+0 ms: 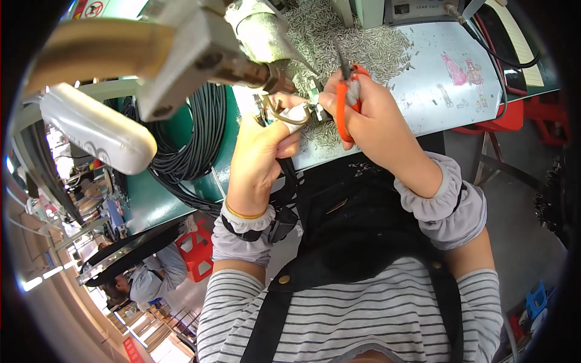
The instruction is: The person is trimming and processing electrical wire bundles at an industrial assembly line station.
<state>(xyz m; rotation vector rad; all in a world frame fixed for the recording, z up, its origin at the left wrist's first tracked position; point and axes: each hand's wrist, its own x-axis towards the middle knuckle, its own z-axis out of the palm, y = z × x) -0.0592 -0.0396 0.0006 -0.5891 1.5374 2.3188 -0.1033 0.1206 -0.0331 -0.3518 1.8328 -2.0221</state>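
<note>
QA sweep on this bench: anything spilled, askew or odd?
Yes: a heap of small grey cut pieces is strewn loose over the bench top, reaching up to both hands. The right hand holds orange-handled cutters; the left hand grips a cable end.

Orange-handled cutters, black cable coil, green bench, grey-and-white striped shirt.

Cable coil left of both hands, scattered wire offcuts on workbench behind them
</note>
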